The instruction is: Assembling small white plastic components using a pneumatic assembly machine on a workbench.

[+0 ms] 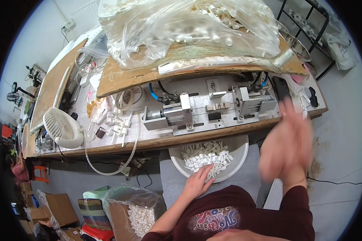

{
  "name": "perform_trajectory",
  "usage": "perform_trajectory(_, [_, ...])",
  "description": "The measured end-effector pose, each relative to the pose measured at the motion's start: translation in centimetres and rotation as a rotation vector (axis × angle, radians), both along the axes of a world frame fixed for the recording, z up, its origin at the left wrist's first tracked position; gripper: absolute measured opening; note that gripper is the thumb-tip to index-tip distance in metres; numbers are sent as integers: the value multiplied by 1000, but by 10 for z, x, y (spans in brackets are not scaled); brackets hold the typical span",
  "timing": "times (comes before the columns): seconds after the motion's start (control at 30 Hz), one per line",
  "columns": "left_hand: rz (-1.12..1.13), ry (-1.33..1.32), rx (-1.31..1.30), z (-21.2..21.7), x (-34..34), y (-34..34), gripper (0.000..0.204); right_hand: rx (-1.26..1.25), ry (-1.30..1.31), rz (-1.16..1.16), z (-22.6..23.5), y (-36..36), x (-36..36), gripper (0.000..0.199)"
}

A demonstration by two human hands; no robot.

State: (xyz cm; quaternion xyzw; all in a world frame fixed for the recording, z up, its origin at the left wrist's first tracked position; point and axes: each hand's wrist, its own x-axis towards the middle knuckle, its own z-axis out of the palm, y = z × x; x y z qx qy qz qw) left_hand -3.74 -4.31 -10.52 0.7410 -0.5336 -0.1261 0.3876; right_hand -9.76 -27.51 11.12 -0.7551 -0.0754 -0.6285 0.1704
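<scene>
A round white basket (241, 161) rests on my lap under the table edge, filled with small white capped plastic pieces (207, 156). Over its near rim lies my left hand (197, 182), fingers stretched out and apart, the fingertips at the pieces. My right hand (287, 144) is raised at the right end of the table and smeared by motion; whether it holds anything does not show. In front of me stands a metal clamping fixture (213, 114) with two facing cylinder blocks and a small slotted holder between them.
A cardboard sheet (108, 82) above the fixture carries a large clear plastic bag (149, 36) of white pieces. A white fan (64, 126) and a looping clear tube (108, 174) are at the left. A black phone (280, 87) lies right. Below left sits a lined box (118, 217) of white pieces.
</scene>
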Motion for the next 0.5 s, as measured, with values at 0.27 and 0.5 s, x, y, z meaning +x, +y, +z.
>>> perform_trajectory(0.27, [6,-56,7,4,9,-3,62,-343,816,-512,77,-191,175,42])
perform_trajectory(0.5, [56,48,43,3,7,2,61,-522,1294,-513,53,-171,235,59])
